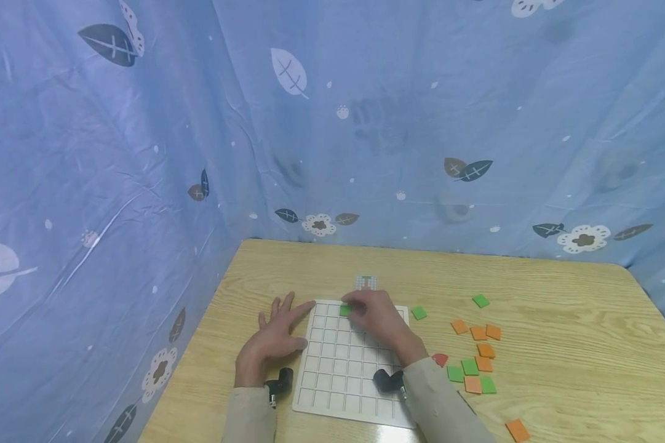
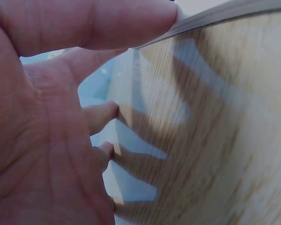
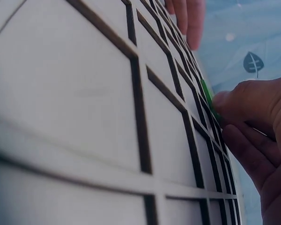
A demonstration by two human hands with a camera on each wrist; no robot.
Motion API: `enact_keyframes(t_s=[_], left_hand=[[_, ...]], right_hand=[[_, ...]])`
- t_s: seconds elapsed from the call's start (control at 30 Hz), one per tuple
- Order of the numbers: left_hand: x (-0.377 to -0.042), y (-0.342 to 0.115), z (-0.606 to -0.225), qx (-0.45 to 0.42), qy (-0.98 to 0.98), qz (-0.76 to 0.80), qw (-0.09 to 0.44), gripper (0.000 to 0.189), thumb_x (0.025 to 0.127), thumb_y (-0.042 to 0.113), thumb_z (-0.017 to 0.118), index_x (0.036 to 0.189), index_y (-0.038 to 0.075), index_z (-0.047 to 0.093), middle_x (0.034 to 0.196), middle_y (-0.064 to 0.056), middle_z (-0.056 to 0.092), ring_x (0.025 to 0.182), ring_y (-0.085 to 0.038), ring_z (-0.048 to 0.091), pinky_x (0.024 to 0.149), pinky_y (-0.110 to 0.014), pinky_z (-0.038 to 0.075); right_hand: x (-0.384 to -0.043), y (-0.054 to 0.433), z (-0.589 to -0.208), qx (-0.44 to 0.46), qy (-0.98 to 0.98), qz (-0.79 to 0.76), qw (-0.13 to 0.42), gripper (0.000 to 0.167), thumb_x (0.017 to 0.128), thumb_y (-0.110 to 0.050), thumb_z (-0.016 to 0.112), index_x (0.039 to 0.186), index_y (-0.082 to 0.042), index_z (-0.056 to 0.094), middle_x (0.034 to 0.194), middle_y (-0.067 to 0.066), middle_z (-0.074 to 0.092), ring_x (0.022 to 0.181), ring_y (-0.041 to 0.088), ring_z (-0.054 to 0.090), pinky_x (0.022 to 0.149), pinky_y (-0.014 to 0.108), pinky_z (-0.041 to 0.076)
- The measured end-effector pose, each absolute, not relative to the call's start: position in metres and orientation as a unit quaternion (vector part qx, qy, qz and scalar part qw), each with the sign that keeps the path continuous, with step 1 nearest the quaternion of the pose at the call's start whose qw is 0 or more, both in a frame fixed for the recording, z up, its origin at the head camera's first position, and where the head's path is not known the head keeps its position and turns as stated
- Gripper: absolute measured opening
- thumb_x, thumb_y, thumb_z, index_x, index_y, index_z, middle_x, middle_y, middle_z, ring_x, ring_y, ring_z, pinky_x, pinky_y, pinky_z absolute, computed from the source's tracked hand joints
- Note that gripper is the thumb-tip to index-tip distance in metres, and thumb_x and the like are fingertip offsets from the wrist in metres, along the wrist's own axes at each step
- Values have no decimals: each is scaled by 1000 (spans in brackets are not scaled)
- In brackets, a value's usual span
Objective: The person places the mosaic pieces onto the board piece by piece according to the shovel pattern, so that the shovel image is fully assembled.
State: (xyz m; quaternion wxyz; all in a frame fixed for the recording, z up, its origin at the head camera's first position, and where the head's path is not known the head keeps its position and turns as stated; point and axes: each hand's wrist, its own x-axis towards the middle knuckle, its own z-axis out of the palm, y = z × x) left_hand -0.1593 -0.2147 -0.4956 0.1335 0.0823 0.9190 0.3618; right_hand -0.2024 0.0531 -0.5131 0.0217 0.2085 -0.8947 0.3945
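Beyond and to the left of both hands, we are seeing a blue curtain [image 1: 365, 123] printed with leaves and flowers, and it is hanging behind a wooden table [image 1: 576, 344]. Between and below the hands, a pale gridded board [image 1: 332, 381] is lying flat on the table. Light sleeves [image 1: 249, 415] are covering both forearms, and a black device [image 1: 281, 381] is sitting at the left wrist. The left hand [image 1: 271, 338] is spreading its fingers at the board's left side, the index fingertip touching the far left corner and the thumb touching the edge. The right hand [image 1: 379, 314] is pinching a green tile [image 1: 345, 311] between thumb and index finger at the far row, third column from the left hand's side; we are not able to tell whether the tile is lying fully in its cell. Just beyond the right hand, a small printed card [image 1: 366, 281] is lying on the table. To that hand's right, loose orange tiles [image 1: 486, 351] and green tiles [image 1: 469, 367] are lying scattered, some touching, and a red piece [image 1: 440, 359] is showing just beside the right wrist.
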Motion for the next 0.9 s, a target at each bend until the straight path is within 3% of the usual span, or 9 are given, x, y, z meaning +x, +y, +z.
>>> enact_keyframes(t_s=[0.17, 0.43, 0.57, 0.9], left_hand=[[-159, -214, -496, 85, 919, 365, 126, 90, 78, 11, 73, 164, 26, 52, 182, -27, 12, 167, -58, -6, 122, -86, -15], [-160, -214, -493, 76, 924, 347, 140, 90, 82, 10, 76, 166, 26, 50, 184, -22, 10, 169, -53, -8, 125, -84, -12], [-160, -215, -492, 79, 924, 348, 140, 89, 83, 9, 77, 166, 25, 50, 183, -24, 10, 168, -54, -7, 125, -84, -11], [-159, -215, -494, 84, 922, 350, 143, 90, 82, 9, 77, 166, 24, 49, 183, -25, 10, 168, -55, -8, 124, -85, -12]], right_hand=[[-201, 56, -512, 213, -891, 400, 27, 34, 89, -4, 81, 121, -13, 83, 121, 1, 83, 121, 24, 77, 113, 46, 58], [-192, 69, -503, 208, -883, 420, 26, 32, 91, -9, 81, 123, -14, 83, 122, -1, 83, 121, 24, 78, 107, 48, 61], [-179, 84, -492, 200, -863, 464, 1, 35, 93, -13, 81, 128, -12, 82, 127, 2, 82, 115, 26, 79, 103, 49, 63], [-140, 135, -476, 176, -849, 497, -24, 40, 92, -21, 87, 131, -13, 80, 132, 1, 80, 118, 29, 79, 105, 50, 63]])
